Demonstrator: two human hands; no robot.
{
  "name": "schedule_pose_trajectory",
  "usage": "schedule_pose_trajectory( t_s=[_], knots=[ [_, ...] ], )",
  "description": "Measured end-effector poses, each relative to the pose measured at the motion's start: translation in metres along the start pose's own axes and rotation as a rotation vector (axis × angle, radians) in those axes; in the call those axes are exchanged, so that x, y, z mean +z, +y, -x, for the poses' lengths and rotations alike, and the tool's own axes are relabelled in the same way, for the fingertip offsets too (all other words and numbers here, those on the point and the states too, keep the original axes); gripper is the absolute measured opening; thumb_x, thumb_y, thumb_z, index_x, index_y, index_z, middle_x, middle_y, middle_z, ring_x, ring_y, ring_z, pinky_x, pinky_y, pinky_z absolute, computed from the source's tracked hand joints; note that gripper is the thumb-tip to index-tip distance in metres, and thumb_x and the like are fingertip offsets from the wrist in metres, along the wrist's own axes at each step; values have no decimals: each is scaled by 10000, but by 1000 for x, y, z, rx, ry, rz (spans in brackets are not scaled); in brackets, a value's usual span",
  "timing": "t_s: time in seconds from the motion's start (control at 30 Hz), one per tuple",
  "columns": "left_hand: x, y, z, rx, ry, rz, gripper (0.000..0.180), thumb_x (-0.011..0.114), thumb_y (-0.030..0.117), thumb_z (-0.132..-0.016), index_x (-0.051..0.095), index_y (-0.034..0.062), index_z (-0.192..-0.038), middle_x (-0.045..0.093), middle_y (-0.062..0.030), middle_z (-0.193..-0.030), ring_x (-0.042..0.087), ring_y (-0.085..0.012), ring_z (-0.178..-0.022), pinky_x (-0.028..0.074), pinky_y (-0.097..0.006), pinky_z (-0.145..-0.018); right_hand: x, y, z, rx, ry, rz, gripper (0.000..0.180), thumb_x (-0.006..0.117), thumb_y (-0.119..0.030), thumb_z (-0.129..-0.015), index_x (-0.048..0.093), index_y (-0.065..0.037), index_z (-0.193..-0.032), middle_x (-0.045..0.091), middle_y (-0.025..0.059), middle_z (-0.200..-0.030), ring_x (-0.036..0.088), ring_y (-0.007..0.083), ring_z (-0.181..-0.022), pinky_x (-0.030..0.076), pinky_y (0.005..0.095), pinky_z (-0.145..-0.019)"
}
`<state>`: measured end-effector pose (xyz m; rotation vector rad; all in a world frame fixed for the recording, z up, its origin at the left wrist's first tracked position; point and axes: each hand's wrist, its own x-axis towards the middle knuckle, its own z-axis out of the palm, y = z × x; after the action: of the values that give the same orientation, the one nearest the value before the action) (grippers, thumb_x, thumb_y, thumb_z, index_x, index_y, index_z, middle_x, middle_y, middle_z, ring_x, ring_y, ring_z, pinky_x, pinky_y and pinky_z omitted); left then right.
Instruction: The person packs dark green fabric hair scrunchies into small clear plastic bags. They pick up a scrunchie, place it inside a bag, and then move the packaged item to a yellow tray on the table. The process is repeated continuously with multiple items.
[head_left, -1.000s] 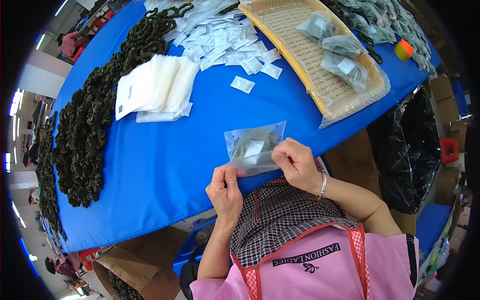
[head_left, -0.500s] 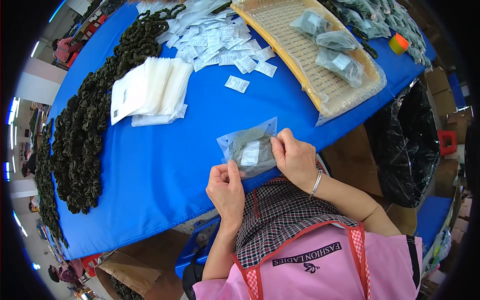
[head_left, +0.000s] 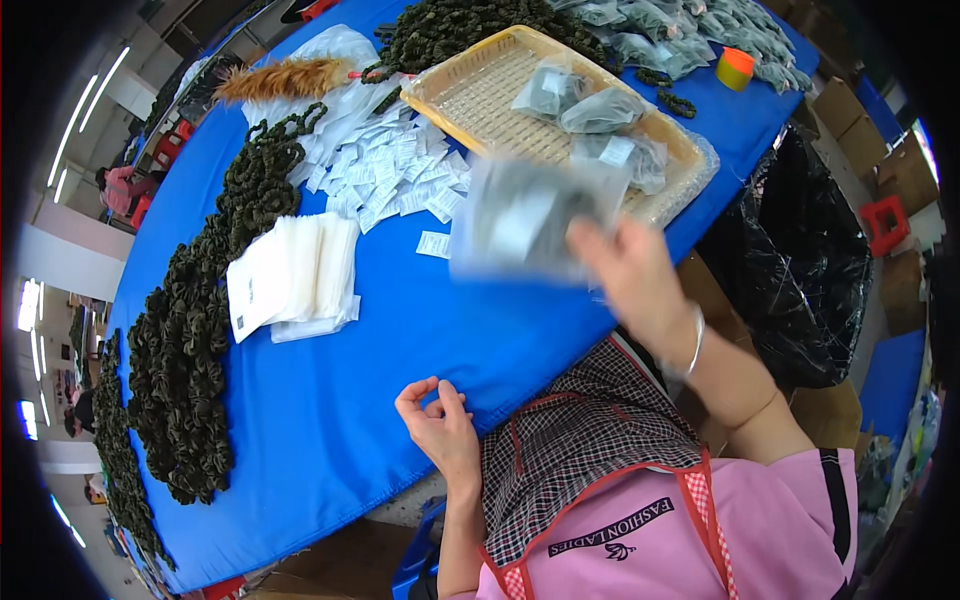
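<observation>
My right hand (head_left: 640,280) grips a frosted plastic bag (head_left: 515,225) by its right side, holding it above the table in front of the basket. The bag is smeared by motion; a greyish-green item and a white label show through it. Over the table's near edge, my left hand (head_left: 440,430) is empty, its fingers loosely curled and the thumb apart from them. The yellow woven basket (head_left: 455,85), lined with bubble wrap, holds several filled bags (head_left: 550,92). A stack of flat white bags (head_left: 290,275) lies to the left, near a heap of white printed labels (head_left: 385,165).
Strings of dark green scrunchies (head_left: 180,370) run down the table's left side, with more piled at the back. Filled bags (head_left: 720,35) cover the far right, near an orange-and-yellow tape roll (head_left: 735,68). A black plastic sack (head_left: 795,270) stands off the right edge.
My left hand has let go of the bag and stays near the table edge. My right hand has lifted the bag up and away, toward the basket. The view has shifted.
</observation>
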<state>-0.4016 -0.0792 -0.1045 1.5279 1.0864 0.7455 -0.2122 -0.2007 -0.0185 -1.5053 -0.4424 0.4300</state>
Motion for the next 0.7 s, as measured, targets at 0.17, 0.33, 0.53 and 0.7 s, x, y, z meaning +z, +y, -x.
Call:
schedule_pose_trajectory(
  t_s=[0.17, 0.33, 0.53, 0.7],
  knots=[
    [15, 13, 15, -22, -470, 249, 352, 592, 51, -887, 440, -9, -1198, 574, -123, -1078, 614, -136, -818, 510, -254, -707, -24, 4, -8, 302, -30, -113, 268, 599, -304, -916, 623, -37, -921, 417, -84, -553, 342, 8, -437, 241, 186, -373],
    [46, 24, 40, -176, -1050, 583, 523, 649, 33, -857, 384, 2, -1307, 554, -90, -1175, 520, -163, -1089, 480, -254, -833, 9, 33, 53, 493, -428, -848, 297, 524, -315, -960, 603, -40, -881, 320, -71, -488, 242, 32, -383, 203, 212, -360],
    [39, 2, 36, -372, -868, 492, 116, 659, 106, -868, 653, -8, -893, 669, -79, -824, 628, -119, -694, 521, -246, -624, -5, 44, 46, 483, -400, -1042, 253, 506, -289, -970, 591, -52, -939, 458, -13, -616, 396, 65, -470, 313, 203, -431],
    [29, 12, 28, -369, -748, 452, 184, 658, 145, -874, 665, -22, -951, 677, -108, -841, 637, -137, -693, 533, -253, -628, -31, 26, 65, -80, -452, 268, 520, 710, -41, -757, 513, -60, -1237, 512, 98, -1112, 537, 110, -669, 480, 248, -625]
  ],
)
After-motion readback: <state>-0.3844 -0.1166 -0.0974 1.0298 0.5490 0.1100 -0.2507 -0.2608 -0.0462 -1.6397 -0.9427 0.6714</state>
